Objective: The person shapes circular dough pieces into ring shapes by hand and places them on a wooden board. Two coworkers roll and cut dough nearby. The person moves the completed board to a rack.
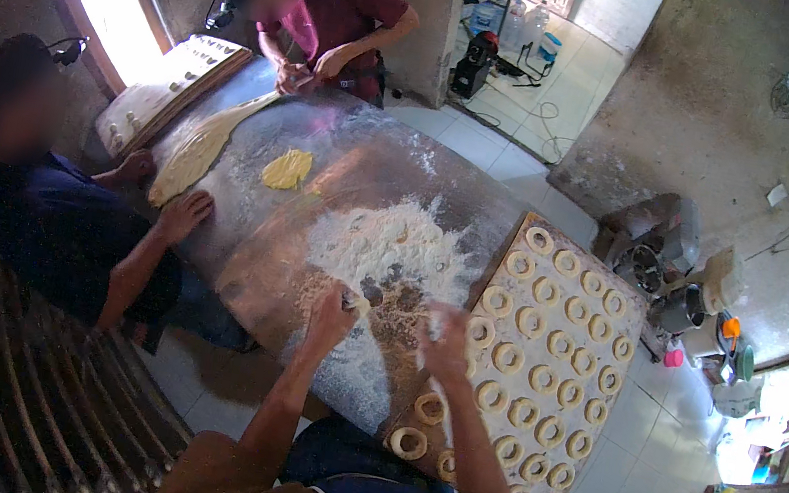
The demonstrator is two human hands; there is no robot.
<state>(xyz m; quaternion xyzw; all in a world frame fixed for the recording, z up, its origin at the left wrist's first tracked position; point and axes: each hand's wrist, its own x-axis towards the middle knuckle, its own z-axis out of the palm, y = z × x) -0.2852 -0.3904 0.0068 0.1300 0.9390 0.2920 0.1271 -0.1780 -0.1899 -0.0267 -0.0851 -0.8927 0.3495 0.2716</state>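
My left hand (335, 314) is curled around a small pale piece (356, 307), apparently dough, above floury crumbs on the metal worktop (263, 248). My right hand (444, 349) is at the edge of a wooden board (529, 225), its fingers smeared by motion and whitish; what they hold is unclear. A heap of flour (386, 235) spreads just beyond my hands. Rows of dough rings (543, 377) cover the board to the right. Farther along the worktop lie a flat yellow dough piece (286, 168) and a long stretched dough sheet (185, 157).
Two co-workers (40, 187) (336, 16) stand left and at the far side, hands at the stretched dough. A second tray (130, 119) of dough pieces is by the window. Pots and buckets (688, 308) line the right wall. A slatted rack (26, 356) is lower left.
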